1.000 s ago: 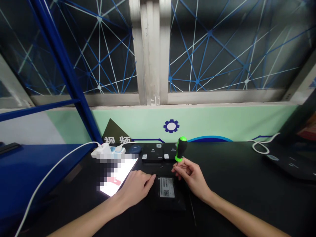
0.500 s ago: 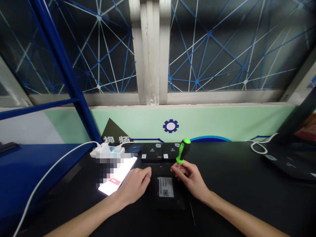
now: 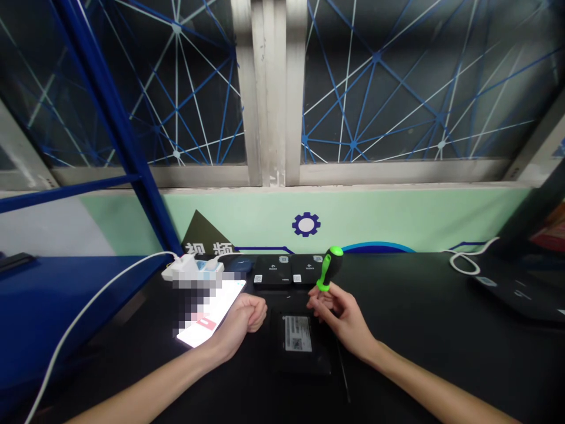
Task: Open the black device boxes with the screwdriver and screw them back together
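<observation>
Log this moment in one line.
right hand: holds green-black screwdriver, handle up | left hand: curled beside lit phone | black device: between hands, label up

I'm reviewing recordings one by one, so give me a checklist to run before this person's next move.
1. Screwdriver in the right hand: ok, gripped with the handle uppermost.
2. Screwdriver tip seated: cannot tell, the tip isn't distinguishable.
3. Black device with its label visible: ok, label side up.
4. Left hand steadying the device: not ok, it is curled beside it.
5. Left hand free of small parts: cannot tell, the fingers are folded in.
6. Phone apart from the device: ok, it lies left of it.
</observation>
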Motion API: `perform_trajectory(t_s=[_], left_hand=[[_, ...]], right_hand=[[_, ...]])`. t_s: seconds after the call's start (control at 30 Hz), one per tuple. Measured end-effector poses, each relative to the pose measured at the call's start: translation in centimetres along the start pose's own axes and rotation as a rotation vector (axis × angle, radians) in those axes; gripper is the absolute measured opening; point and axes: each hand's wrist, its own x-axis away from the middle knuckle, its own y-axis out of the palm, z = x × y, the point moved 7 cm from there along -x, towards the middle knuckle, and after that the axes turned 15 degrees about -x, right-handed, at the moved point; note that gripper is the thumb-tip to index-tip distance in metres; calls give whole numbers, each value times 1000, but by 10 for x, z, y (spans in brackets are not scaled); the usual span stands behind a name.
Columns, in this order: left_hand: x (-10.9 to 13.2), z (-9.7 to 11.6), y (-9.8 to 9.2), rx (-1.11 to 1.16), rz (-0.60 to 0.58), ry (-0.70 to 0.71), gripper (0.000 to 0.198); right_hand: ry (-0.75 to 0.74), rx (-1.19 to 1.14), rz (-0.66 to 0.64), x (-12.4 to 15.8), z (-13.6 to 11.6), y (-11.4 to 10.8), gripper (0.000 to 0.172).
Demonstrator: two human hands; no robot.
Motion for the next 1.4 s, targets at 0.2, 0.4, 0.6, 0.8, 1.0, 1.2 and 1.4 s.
perform_trajectory(t_s=[0.2,0.4,0.6,0.8,1.0,1.2,1.4], left_hand=[[0,-2,0,8,-30,-16,14],[4,8,9,56,-102,-26,20],[7,13,16,142,-136,-52,25],[5,10,13,240,-146,-77,27],[5,8,12,299,-149,-89,27],[8,13,16,355,-147,-71,29],[7,13,15,458,-174,-116,49]], right_hand=[[14,-54,46,0,0,-2,32],[9,-34,34,-1,-2,-1,34],[3,-37,23,-1,-2,0,30],[10,-53,25,-1,-3,1,31],[4,-68,42,-2,-2,-1,30],[-3,-96,51,-3,0,-2,30],[20,-122,94,-4,0,-3,35]])
